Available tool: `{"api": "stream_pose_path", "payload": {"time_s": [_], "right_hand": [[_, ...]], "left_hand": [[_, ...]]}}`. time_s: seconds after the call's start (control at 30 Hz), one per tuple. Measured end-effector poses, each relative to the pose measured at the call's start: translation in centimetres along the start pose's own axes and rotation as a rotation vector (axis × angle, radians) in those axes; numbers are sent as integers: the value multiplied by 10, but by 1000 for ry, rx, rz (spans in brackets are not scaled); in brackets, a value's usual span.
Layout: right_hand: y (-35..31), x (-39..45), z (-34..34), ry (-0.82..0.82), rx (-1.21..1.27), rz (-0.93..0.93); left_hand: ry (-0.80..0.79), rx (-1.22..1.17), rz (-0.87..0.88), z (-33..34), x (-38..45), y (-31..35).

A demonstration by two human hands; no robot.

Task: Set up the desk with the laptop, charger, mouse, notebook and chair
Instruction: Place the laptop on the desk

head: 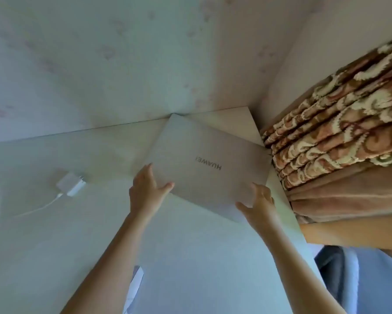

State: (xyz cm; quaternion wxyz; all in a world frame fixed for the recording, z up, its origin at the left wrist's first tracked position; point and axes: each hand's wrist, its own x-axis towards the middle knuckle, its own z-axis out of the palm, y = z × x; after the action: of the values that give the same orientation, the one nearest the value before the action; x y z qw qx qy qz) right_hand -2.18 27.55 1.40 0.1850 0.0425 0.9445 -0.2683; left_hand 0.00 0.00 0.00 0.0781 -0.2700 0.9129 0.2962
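Laptop (204,164): closed, askew at desk (54,245) far right corner, right edge by curtain (340,137). Left hand (145,191), right hand (258,205): thumb and fingers clamped on its near edge. Charger (71,184): left, well apart; bare desk between

Closed laptop (204,164) lies on the worktop (54,223), set askew in the far right corner, its far corner touching the wall (99,64) behind. Charger (71,184) lies on the worktop well to the left of the laptop, its cable (31,209) trailing left and nearer. Left hand (145,191) sits at the laptop's near left edge; right hand (258,205) at its near right corner. Curtain (338,132) hangs just right of the worktop's right edge, beside the laptop.
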Motion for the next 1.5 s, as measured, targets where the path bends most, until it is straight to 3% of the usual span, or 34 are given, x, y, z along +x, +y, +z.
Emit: {"api": "stream_pose_path", "payload": {"time_s": [0.17, 0.27, 0.4, 0.6, 0.83, 1.03, 1.23, 1.5], "right_hand": [[-3, 30, 9, 81, -24, 121], [-3, 40, 14, 153, -6, 197], [-8, 45, 23, 206, 134, 300], [-13, 49, 23, 260, 286, 387], [-6, 35, 27, 375, 521, 448], [-2, 15, 26, 352, 847, 522], [-19, -29, 17, 253, 911, 479], [-60, -79, 14, 164, 859, 185]], "left_hand": [[-47, 14, -51, 7, 51, -1], [13, -73, -47, 11, 62, 0], [50, -240, -110, 8, 70, 0], [12, -287, -211, 4, 76, 0], [16, -364, -360, 7, 39, -31], [98, -406, -390, -16, -6, -36], [172, -467, -424, -48, -53, -59], [317, -617, -450, -88, -106, -104]]}}
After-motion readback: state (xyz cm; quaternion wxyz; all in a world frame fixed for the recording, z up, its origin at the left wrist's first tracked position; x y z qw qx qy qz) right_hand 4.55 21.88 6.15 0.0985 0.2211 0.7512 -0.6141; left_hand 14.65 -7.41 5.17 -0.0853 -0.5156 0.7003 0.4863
